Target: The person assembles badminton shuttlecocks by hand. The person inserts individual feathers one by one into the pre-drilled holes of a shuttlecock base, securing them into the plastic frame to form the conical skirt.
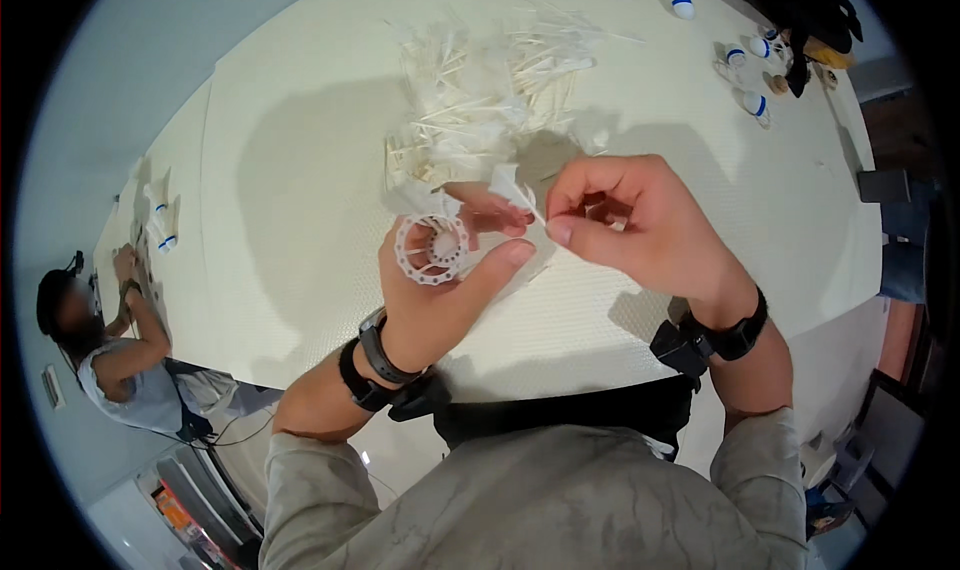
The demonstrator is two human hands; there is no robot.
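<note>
My left hand (425, 300) is curled round a white ring-shaped plastic holder (432, 249), its rim pierced with small holes and thin white bars crossing inside. The thumb and fingertips of that hand stand apart. Just to the right, my right hand (640, 220) pinches a thin white stick (535, 210) between thumb and index finger. A small white sheet-like piece (508, 183) shows at the stick's upper end; whether it is joined to the stick I cannot tell. Beyond both hands lies a heap of loose white sticks (470, 120) mixed with filmy, see-through pieces.
The pale, textured table (310, 160) has a curved edge. Several white objects with blue bands (735, 54) lie at the far right, near a black bag (800, 5). At the far left another person (125, 360) works at the table, near similar blue-banded pieces (163, 225).
</note>
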